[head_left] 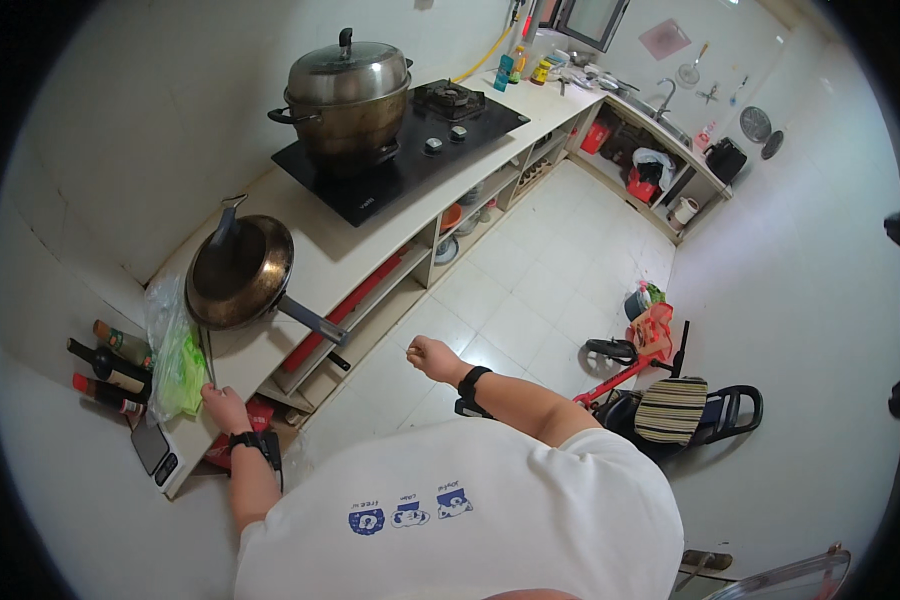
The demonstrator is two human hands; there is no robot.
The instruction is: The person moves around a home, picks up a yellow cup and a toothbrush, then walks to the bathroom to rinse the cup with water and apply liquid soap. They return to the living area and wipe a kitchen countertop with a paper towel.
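My left hand rests on the near end of the white counter and pinches the tip of a thin metal rod that lies beside a green plastic bag. A dark wok with a long handle sits just beyond the hand. My right hand hangs in the air over the tiled floor, its fingers curled into a loose fist with nothing in it. Both wrists wear black bands.
A black gas hob carries a large lidded steel pot. Bottles stand at the counter's left end beside a small kitchen scale. A red child's scooter and a stroller stand on the floor to the right.
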